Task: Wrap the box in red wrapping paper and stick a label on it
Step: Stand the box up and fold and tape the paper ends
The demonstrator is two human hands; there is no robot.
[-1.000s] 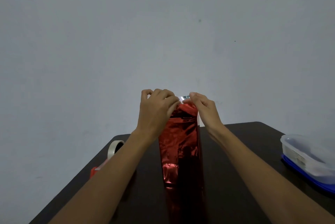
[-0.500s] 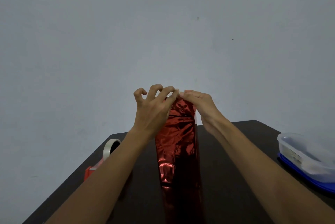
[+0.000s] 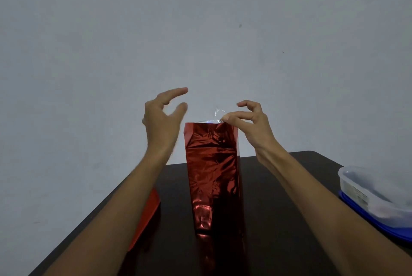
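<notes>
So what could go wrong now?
The tall wrapped box stands on end and the left hand is off it, so it might tip over. The clear tape sticks up loose by the right hand; it could curl onto itself, or the top fold could pop open.

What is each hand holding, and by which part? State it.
The left hand holds nothing, fingers spread. The right hand seems to pinch a clear tape strip by its end, at the top edge of the wrapped box.

Shiny red box point(image 3: 211, 164), dark brown table point(image 3: 278, 220)
</notes>
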